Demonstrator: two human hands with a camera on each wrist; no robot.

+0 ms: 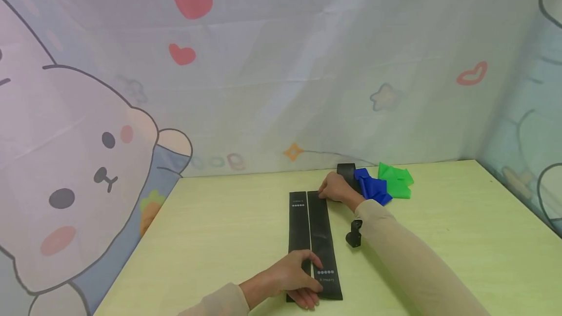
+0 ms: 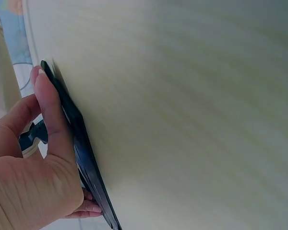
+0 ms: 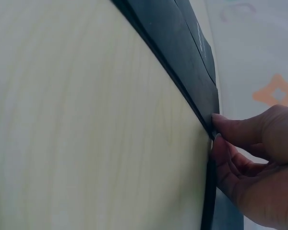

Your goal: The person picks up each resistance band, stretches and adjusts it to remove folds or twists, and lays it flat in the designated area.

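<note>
Two black resistance bands lie flat side by side, a left band (image 1: 299,228) and a right band (image 1: 320,233), with a thin gap between them. White dots mark both, and "X Heavy" lettering shows near the right one's close end. My right hand (image 1: 337,188) pinches the far right corner of the right band between thumb and fingertips; the right wrist view shows the pinch at its edge. My left hand (image 1: 287,274) reaches across the left band, digits spread and resting on the close end of the right one. Lower fingers sit by the near edge.
Behind my right hand, a black band (image 1: 346,169) lies at the back of the table. Crumpled blue (image 1: 373,188) and green (image 1: 397,180) bands lie beside it. The pale table (image 1: 210,228) meets a printed cloth backdrop (image 1: 263,72) at its far edge.
</note>
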